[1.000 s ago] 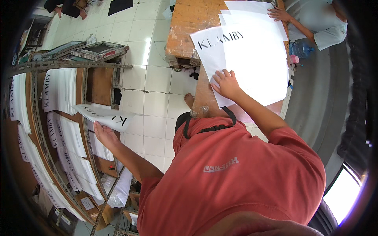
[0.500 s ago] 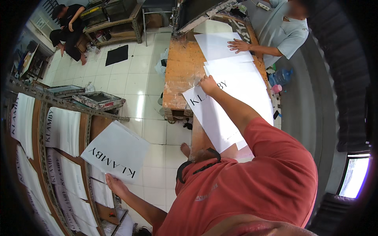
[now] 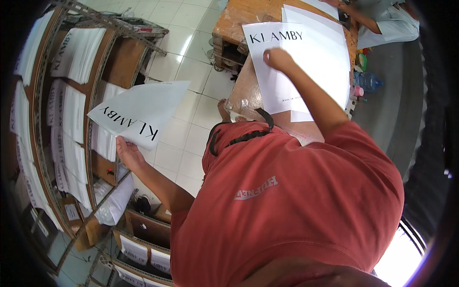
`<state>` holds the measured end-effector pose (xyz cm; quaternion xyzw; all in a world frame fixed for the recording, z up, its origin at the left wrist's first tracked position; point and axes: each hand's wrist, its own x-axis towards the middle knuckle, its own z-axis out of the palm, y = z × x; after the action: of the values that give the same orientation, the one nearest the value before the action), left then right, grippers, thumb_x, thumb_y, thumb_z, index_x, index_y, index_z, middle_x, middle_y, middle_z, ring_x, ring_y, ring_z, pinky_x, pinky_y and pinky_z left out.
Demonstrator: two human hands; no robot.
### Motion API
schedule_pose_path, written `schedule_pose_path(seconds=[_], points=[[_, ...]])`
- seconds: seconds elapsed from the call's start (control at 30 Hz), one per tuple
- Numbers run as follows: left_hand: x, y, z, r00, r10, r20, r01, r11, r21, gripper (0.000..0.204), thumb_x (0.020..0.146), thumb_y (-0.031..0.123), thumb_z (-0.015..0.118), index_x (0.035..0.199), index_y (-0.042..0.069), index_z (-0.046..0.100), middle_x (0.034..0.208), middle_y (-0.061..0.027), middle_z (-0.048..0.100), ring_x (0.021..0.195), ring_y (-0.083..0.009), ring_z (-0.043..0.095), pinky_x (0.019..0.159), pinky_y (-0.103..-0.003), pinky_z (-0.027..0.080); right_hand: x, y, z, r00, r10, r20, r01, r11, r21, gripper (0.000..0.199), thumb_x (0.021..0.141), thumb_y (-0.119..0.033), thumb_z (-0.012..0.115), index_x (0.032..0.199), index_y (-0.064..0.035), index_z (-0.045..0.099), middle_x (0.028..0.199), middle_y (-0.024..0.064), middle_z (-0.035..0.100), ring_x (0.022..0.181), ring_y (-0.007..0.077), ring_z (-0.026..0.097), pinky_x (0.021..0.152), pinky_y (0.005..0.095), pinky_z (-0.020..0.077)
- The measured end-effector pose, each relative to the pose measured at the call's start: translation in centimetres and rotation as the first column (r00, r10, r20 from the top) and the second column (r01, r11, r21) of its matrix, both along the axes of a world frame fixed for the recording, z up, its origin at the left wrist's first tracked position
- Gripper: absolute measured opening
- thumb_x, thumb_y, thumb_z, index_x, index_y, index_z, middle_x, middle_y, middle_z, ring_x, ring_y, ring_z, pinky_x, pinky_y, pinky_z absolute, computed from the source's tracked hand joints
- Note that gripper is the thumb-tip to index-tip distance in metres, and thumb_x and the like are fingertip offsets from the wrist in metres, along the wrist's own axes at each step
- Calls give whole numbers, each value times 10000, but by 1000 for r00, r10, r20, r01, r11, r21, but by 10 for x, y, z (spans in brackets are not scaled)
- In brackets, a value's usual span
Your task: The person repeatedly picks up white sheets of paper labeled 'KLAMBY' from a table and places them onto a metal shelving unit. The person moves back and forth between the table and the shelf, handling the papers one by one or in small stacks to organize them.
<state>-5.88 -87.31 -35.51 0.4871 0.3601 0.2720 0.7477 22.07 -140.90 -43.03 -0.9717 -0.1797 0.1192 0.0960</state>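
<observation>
My left hand (image 3: 129, 152) pinches the edge of a white printed sheet (image 3: 136, 112) with large black lettering. The sheet hangs bent in the air beside the shelving, clear of the table. My right hand (image 3: 279, 60) is closed, its fingers curled inward and slightly blurred, over another white printed sheet (image 3: 272, 91). That one lies on overlapping white sheets (image 3: 330, 62) on the wooden table. Whatever the right fingers may hold is hidden.
Metal-framed shelves (image 3: 91, 115) with stacks of printed sheets stand at my left. More stacks sit in a low rack (image 3: 136, 251) near me. Across the wooden table (image 3: 234, 19), a co-worker's arm (image 3: 361, 19) reaches over sheets. A blue water bottle (image 3: 368, 82) stands beyond.
The view has swung down and toward the shelves. My right hand has left the sheet's left edge and is over its printed face. My left hand still holds its sheet, now more bent.
</observation>
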Motion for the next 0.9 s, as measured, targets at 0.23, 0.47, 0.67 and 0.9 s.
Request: schedule_pose_path(seconds=[0.23, 0.47, 0.67, 0.9], points=[[-76, -47, -4, 996, 78, 33, -79, 996, 28, 290, 982, 169, 571, 1220, 4, 547, 1122, -85, 639, 965, -146, 605, 830, -283, 486, -80, 4, 1, 982, 132, -133, -141, 988, -62, 282, 873, -217, 491, 1036, -81, 676, 858, 180, 693, 823, 358, 675, 753, 473, 540], [-149, -84, 2, 985, 171, -23, -167, 980, 109, 345, 990, 190, 556, 1244, -41, 519, 1184, -136, 616, 1048, -188, 596, 911, -323, 480, -98, -8, -22, 995, 103, -9, -102, 992, 71, 394, 880, -235, 495, 1196, -5, 548, 881, 200, 687, 851, 351, 673, 750, 476, 539], [-243, -99, -8, 966, 259, -19, -255, 961, 102, 398, 987, 212, 563, 1275, -57, 509, 1231, -157, 602, 1089, -228, 585, 953, -362, 466, -64, -5, -11, 990, 98, -102, -92, 994, 56, 328, 897, -272, 505, 1090, -49, 648, 923, 221, 688, 868, 359, 675, 771, 455, 543], [-335, -124, 4, 899, 414, -143, -408, 910, 69, 285, 983, 186, 563, 1203, 6, 584, 1145, -103, 651, 1016, -193, 622, 873, -328, 519, 118, -26, -42, 980, -112, 166, 126, 989, -76, 377, 885, -132, 470, 1231, -153, 619, 1236, 141, 633, 1152, 376, 574, 896, 512, 498]])
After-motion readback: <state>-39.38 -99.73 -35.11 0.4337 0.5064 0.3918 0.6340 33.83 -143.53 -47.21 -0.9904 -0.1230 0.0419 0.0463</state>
